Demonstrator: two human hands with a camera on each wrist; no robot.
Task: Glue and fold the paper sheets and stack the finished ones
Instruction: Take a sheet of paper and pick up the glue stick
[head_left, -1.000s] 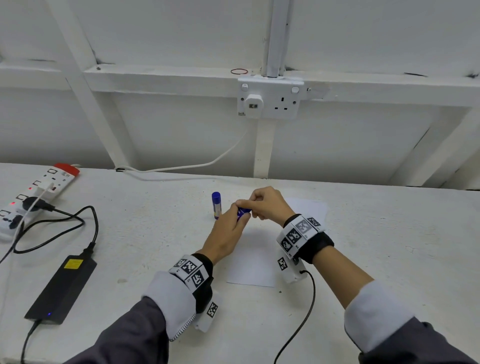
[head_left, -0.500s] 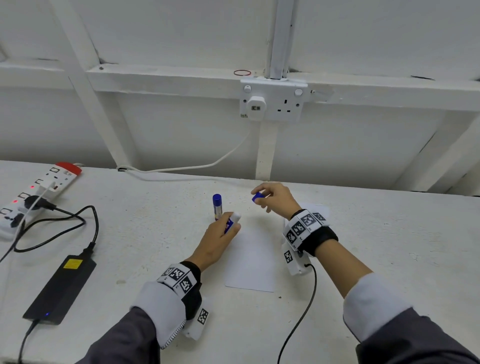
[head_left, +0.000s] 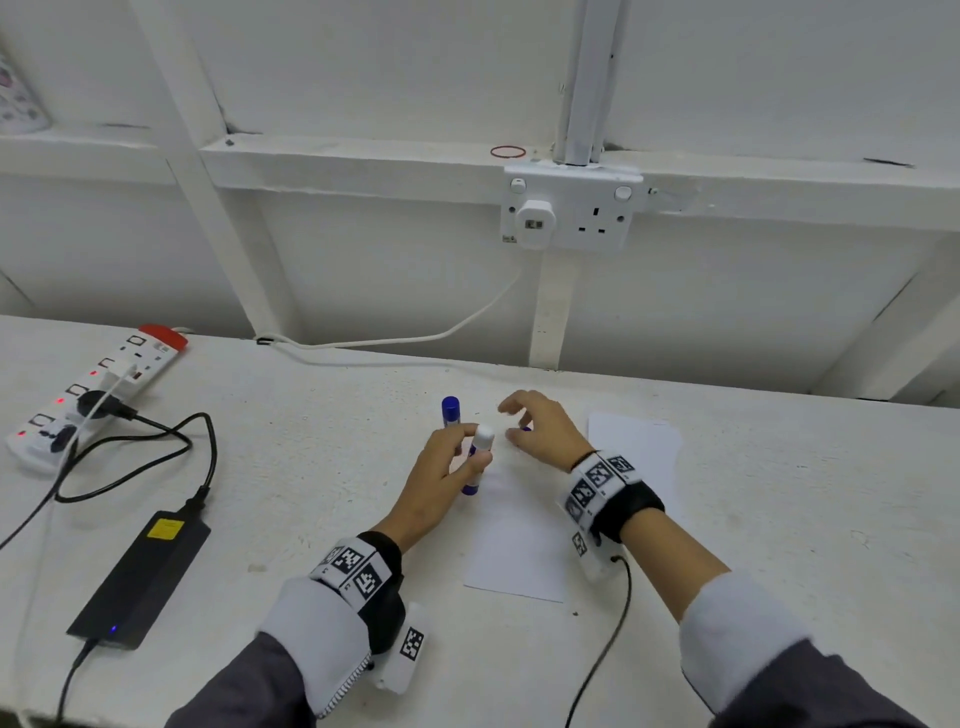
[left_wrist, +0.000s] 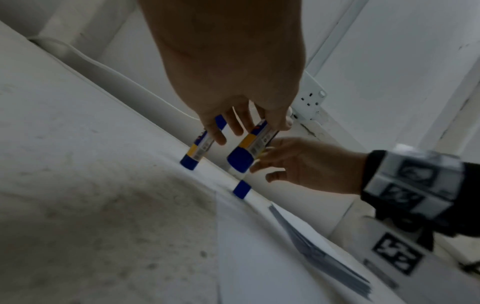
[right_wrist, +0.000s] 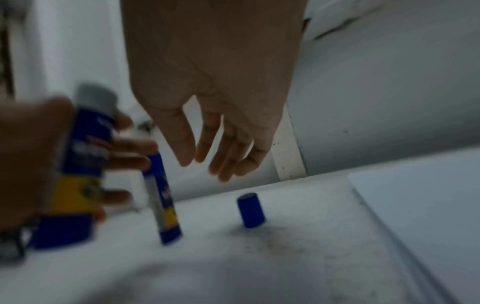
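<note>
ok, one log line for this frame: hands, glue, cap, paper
left hand: grips uncapped glue stick | right hand: open above blue cap standing on table | sheet: flat, unfolded

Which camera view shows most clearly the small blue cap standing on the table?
The right wrist view: the blue cap stands whole and unhidden on the table. The head view shows only a sliver behind the right hand. The left wrist view shows it small and blurred.

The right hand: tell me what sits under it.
Under the open right hand stands the blue cap, upright on the table, untouched. In the head view the fingers cover nearly all of it.
</note>
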